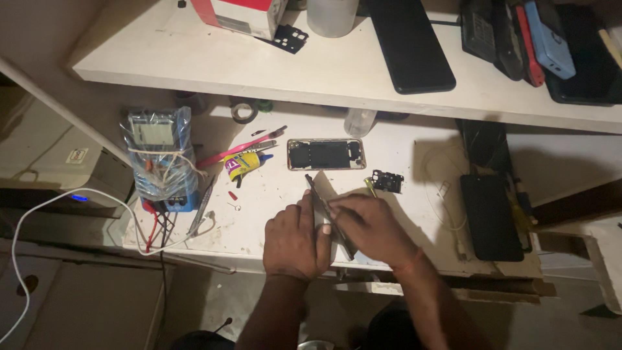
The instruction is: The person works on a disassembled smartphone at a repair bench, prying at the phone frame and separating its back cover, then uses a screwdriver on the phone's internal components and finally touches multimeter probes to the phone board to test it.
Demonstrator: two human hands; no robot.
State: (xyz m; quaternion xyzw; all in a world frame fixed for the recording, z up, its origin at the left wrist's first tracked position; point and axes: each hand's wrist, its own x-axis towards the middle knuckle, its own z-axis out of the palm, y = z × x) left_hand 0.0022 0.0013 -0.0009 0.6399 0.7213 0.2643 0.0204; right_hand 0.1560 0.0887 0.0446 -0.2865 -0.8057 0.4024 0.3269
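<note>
At the near edge of the workbench (272,240), the left hand (295,240) clamps a thin phone panel (322,194) on edge, fingers closed around it. The right hand (372,227) pinches it from the other side. Keep pressure even and low along the panel; avoid flexing. The opened phone body (326,154) lies flat, apart, toward the bench's far edge.

The scene is seen from a single head-worn camera, aimed steeply down from above the near edge of the bench (272,220). The bench is viewed closely, its far edge being hidden under a shelf (324,71) that fills the upper frame. No second view is given.
</note>
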